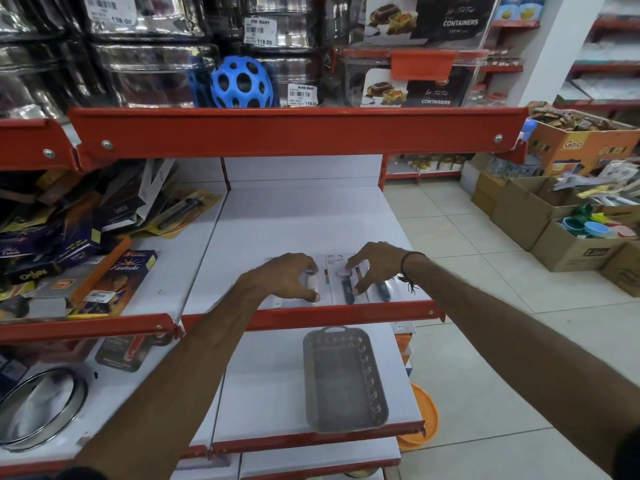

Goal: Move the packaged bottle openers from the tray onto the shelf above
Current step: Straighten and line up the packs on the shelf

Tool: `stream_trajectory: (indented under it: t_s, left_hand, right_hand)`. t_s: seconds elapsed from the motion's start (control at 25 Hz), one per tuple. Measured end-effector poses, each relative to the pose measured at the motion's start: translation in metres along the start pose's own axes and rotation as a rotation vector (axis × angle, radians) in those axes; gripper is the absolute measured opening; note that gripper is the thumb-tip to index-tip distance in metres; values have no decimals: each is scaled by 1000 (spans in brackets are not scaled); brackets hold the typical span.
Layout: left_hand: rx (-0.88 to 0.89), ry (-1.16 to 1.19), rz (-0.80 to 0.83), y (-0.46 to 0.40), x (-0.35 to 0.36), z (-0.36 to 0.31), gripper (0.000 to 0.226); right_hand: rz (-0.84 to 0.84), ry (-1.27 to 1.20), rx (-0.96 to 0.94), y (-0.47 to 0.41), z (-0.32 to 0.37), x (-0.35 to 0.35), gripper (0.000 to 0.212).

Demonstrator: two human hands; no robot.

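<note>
Two flat white packaged bottle openers lie side by side near the front edge of the white shelf (294,220). My left hand (287,277) is clawed over the left package (313,284), thumb and fingertips pinching it around a pale opener. My right hand (375,266) grips the right package (348,292), which shows dark blue handles, thumb on its middle and fingers at its top. Both packages rest flat on the shelf. One shelf lower, the grey plastic tray (311,375) stands with nothing visible inside.
Boxed knives and carded tools (114,216) pile up on the shelf section to the left. A red shelf lip (298,131) overhangs above, carrying a blue holed ball (242,83) and steel pots. Cardboard boxes (554,216) stand on the tiled floor at right. An orange basket (424,420) lies below.
</note>
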State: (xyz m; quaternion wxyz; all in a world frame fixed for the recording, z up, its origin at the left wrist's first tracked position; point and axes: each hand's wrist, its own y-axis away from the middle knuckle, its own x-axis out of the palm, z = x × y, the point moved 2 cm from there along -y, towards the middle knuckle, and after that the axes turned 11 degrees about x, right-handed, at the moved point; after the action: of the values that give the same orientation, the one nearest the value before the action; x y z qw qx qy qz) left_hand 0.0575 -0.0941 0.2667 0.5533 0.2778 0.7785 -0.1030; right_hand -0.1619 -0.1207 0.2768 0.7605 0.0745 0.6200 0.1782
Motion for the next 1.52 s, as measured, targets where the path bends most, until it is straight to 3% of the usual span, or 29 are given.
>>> stream_trajectory:
  t_s: [0.32, 0.72, 0.96, 1.16, 1.52]
  left_hand:
    - [-23, 4, -8, -2, 4, -1, 72]
    - [-28, 40, -28, -9, 1, -5, 74]
    - [46, -36, -54, -26, 11, -42, 86]
    - [60, -57, -12, -31, 17, -52, 67]
    - [-7, -30, -8, -36, 21, -49, 76]
  right_hand:
    - [-47, 44, 6, -8, 3, 7, 65]
    - [4, -113, -31, 7, -9, -8, 71]
    - [4, -25, 21, 16, -51, -22, 76]
    - [52, 16, 35, 15, -59, -14, 80]
    - [17, 86, -1, 10, -51, -11, 84]
